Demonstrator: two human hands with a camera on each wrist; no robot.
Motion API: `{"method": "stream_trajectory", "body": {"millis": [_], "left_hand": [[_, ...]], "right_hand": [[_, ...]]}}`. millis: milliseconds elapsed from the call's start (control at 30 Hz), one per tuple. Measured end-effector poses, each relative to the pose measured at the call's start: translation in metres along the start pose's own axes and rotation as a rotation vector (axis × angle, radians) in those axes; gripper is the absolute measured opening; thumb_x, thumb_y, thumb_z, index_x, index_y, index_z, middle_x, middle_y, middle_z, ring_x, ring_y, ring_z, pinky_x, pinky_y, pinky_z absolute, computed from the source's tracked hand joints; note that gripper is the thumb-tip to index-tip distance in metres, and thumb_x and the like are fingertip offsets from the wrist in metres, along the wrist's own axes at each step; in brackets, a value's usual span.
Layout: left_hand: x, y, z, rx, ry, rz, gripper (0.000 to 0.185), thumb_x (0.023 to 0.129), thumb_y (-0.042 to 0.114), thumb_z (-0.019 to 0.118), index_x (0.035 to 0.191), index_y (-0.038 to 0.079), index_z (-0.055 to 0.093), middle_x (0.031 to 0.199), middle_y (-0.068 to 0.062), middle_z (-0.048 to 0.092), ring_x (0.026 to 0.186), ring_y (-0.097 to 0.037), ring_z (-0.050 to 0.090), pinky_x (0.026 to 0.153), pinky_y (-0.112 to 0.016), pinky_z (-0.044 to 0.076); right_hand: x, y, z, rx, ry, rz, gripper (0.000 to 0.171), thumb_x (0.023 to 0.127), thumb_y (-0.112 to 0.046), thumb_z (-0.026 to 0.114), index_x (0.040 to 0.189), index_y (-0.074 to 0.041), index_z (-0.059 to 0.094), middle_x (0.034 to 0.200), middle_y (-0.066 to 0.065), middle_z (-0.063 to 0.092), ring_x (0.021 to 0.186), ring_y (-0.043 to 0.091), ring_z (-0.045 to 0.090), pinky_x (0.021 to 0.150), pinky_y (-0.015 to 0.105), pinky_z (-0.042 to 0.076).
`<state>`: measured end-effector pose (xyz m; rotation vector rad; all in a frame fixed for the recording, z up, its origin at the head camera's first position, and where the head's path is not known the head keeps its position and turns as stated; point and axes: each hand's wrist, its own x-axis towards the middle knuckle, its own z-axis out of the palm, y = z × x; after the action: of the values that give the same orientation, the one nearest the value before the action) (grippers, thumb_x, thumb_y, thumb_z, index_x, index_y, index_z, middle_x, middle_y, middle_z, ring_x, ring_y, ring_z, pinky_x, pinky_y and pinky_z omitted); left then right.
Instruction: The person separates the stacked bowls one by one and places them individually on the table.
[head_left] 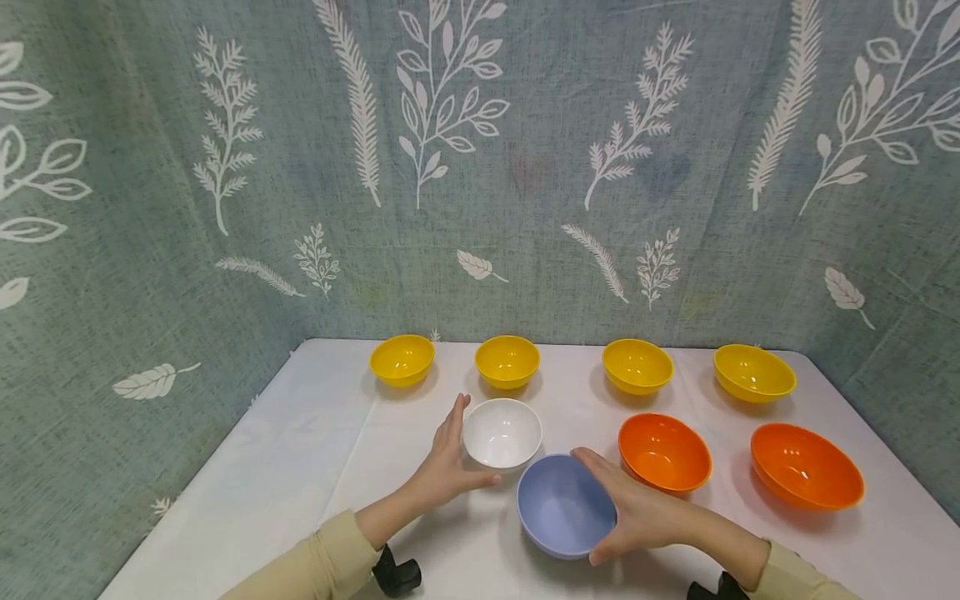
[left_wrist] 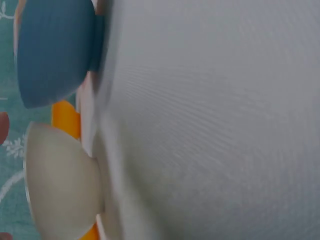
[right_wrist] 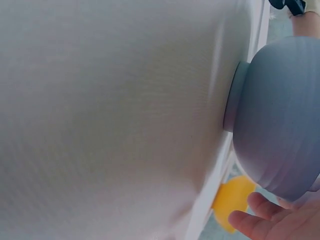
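Observation:
In the head view, a periwinkle-blue bowl (head_left: 558, 508) stands on the white cloth near the front. My right hand (head_left: 637, 504) grips it from the right, thumb at the near rim and fingers at the far rim. Two of its fingers (right_wrist: 265, 217) extend beside the bowl in the right wrist view. Just behind and to the left is a smaller white bowl (head_left: 501, 437). Beside its left side, my left hand (head_left: 450, 467) spreads thumb and fingers apart. Both the blue bowl (left_wrist: 55, 50) and the white bowl (left_wrist: 62, 185) appear side-on in the left wrist view.
Two orange bowls (head_left: 663, 458) (head_left: 806, 467) stand to the right. Along the back edge is a row of several yellow bowls (head_left: 401, 362). A green leaf-patterned curtain (head_left: 525, 167) hangs behind the white-covered table (head_left: 247, 483).

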<state>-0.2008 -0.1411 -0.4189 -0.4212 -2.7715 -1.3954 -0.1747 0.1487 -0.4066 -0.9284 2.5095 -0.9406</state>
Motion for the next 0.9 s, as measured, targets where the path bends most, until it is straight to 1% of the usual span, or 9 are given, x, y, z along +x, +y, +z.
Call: {"method": "stream_trajectory", "body": {"millis": [67,100,167,267,333,467,600,767,900], "left_hand": [[-0.004,0.004,-0.003,0.004,0.005,0.028,0.119,0.065,0.027,0.082,0.147,0.014,-0.003,0.153,-0.007,0.010,0.138,-0.033,0.010,0.104,-0.061,0.017],[-0.005,0.005,-0.004,0.002,0.010,0.037,0.117,0.066,0.026,0.082,0.147,0.013,0.000,0.152,-0.007,0.014,0.137,-0.033,0.013,0.104,-0.060,0.019],[-0.008,0.007,-0.005,-0.020,0.023,0.046,0.109,0.066,0.024,0.082,0.146,0.011,0.010,0.145,-0.009,0.027,0.132,-0.032,0.024,0.103,-0.057,0.026],[-0.011,0.009,-0.006,-0.066,0.036,0.048,0.089,0.067,0.020,0.082,0.138,0.005,0.030,0.127,-0.010,0.045,0.116,-0.026,0.040,0.096,-0.048,0.036],[-0.014,0.011,-0.006,-0.098,0.021,0.045,0.076,0.068,0.018,0.081,0.129,0.003,0.040,0.116,-0.011,0.051,0.106,-0.025,0.046,0.089,-0.041,0.040],[-0.021,0.014,-0.004,-0.134,-0.063,0.081,0.059,0.072,0.017,0.077,0.120,0.002,0.048,0.104,-0.010,0.057,0.095,-0.024,0.053,0.080,-0.032,0.043],[-0.027,0.015,0.004,-0.129,-0.156,0.130,0.056,0.075,0.020,0.075,0.122,0.003,0.048,0.105,-0.010,0.059,0.093,-0.021,0.056,0.077,-0.027,0.045],[-0.034,0.017,0.015,-0.105,-0.254,0.117,0.068,0.076,0.026,0.074,0.132,0.004,0.041,0.122,-0.008,0.054,0.102,-0.025,0.054,0.079,-0.027,0.045],[-0.036,0.019,0.022,-0.094,-0.291,0.094,0.075,0.075,0.028,0.075,0.136,0.003,0.038,0.126,-0.009,0.053,0.106,-0.025,0.054,0.080,-0.029,0.046]], "right_hand": [[0.000,0.000,0.000,0.006,-0.001,0.010,0.115,0.060,-0.043,0.082,0.144,-0.002,0.015,0.148,0.016,0.021,0.131,0.032,0.028,0.100,0.059,0.028],[0.000,0.001,-0.001,0.008,0.000,0.012,0.115,0.060,-0.043,0.082,0.144,-0.003,0.015,0.148,0.016,0.021,0.131,0.032,0.028,0.100,0.059,0.028],[0.000,0.001,-0.001,0.011,0.001,0.013,0.116,0.059,-0.044,0.082,0.144,-0.003,0.015,0.148,0.016,0.021,0.131,0.032,0.028,0.100,0.059,0.028],[0.000,0.002,-0.001,0.021,-0.002,0.008,0.116,0.059,-0.044,0.082,0.145,-0.004,0.015,0.148,0.016,0.021,0.131,0.033,0.028,0.100,0.060,0.029],[-0.001,0.002,-0.002,0.031,-0.010,0.007,0.116,0.060,-0.044,0.082,0.145,-0.005,0.014,0.149,0.016,0.021,0.131,0.033,0.028,0.100,0.059,0.029],[-0.002,0.002,-0.004,0.049,-0.016,0.013,0.116,0.060,-0.043,0.082,0.145,-0.005,0.013,0.149,0.016,0.021,0.130,0.032,0.030,0.099,0.058,0.030],[-0.004,0.003,-0.006,0.060,-0.008,0.013,0.116,0.060,-0.042,0.082,0.145,-0.005,0.013,0.148,0.016,0.023,0.129,0.031,0.032,0.100,0.056,0.031],[-0.007,0.004,-0.006,0.082,0.003,-0.011,0.112,0.063,-0.039,0.082,0.145,-0.003,0.014,0.145,0.016,0.028,0.127,0.031,0.035,0.101,0.054,0.031],[-0.009,0.006,-0.005,0.093,0.010,-0.027,0.110,0.065,-0.037,0.081,0.144,-0.001,0.014,0.145,0.016,0.028,0.128,0.033,0.033,0.102,0.053,0.030]]}}
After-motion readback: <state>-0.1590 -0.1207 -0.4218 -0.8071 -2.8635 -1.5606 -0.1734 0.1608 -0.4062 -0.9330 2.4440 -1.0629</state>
